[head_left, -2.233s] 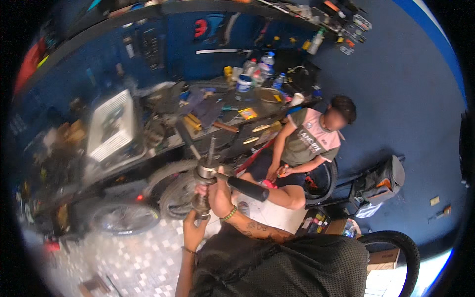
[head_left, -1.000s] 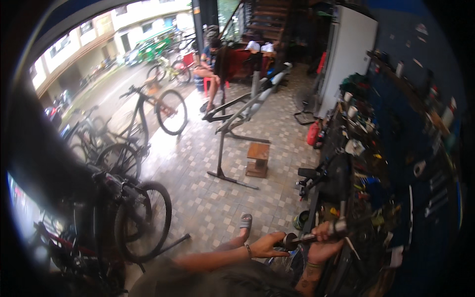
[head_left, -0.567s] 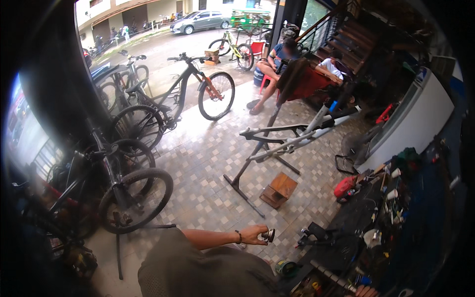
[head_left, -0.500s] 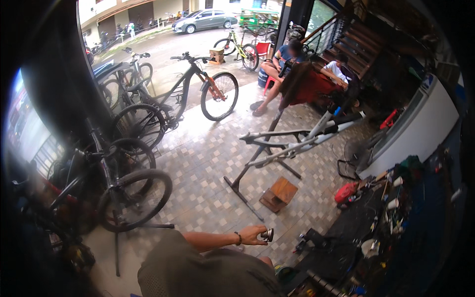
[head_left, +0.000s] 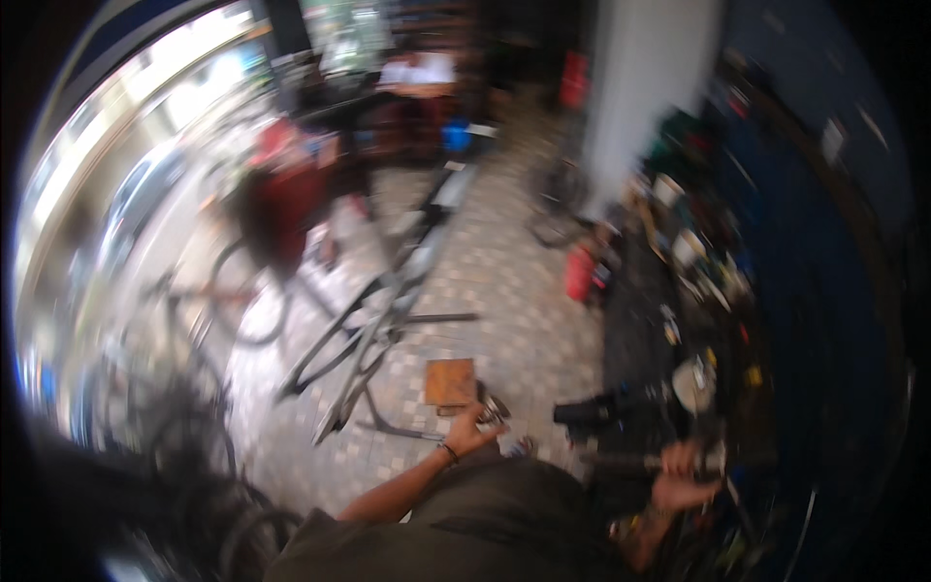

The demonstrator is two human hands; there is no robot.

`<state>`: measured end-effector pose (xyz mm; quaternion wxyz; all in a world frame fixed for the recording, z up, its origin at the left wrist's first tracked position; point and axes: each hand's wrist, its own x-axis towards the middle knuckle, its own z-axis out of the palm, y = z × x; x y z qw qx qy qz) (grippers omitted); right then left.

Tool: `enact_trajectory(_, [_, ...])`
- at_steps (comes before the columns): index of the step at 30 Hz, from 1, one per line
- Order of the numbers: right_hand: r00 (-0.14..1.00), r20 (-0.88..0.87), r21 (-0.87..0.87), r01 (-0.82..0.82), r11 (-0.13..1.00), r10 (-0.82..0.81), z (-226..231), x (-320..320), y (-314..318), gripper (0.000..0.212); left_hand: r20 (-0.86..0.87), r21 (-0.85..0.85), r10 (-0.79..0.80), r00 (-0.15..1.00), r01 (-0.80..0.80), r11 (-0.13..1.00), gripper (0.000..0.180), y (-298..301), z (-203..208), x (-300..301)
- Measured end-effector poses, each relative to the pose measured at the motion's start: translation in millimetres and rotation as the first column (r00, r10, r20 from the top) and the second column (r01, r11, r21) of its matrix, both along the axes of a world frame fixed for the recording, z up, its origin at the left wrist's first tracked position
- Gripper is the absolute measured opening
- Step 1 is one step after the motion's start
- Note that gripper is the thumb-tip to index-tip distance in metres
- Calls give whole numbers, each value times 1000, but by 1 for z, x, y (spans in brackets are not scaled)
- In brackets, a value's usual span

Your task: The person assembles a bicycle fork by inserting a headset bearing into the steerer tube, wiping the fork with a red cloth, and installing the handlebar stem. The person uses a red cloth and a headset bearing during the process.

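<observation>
Rn L hand (head_left: 468, 431) has fingers round a small metal pc (head_left: 494, 409). R hand (head_left: 677, 485) fingers closed on blurry metal tool (head_left: 621, 460), nr bench (head_left: 635, 335).

I see a dark olive-brown shirt (head_left: 475, 529) on the wearer, its cloth softly creased across the front. The short left sleeve (head_left: 310, 538) leaves the forearm (head_left: 388, 485) uncovered. A thin, dark bracelet (head_left: 449, 452) circles the left wrist. Both the left hand (head_left: 471, 432) and right hand (head_left: 681, 480) are bare; blur hides finer detail from me.
</observation>
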<state>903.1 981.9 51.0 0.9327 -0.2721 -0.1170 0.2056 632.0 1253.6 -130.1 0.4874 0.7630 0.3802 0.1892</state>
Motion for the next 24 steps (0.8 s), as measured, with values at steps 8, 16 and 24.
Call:
enact_trajectory(8, [936,244,-81,279,957,-252,14,-6,20,69,-49,172,-351,935,354,919,53,139,49,221])
enact_trajectory(16, [287,-265,-293,886,361,-920,21,-13,77,69,-438,654,-450,778,619,434,74,284,76,551])
enact_trajectory(24, [232,134,-307,934,182,-963,39,-8,193,53,-706,594,-384,595,793,137,64,325,88,803])
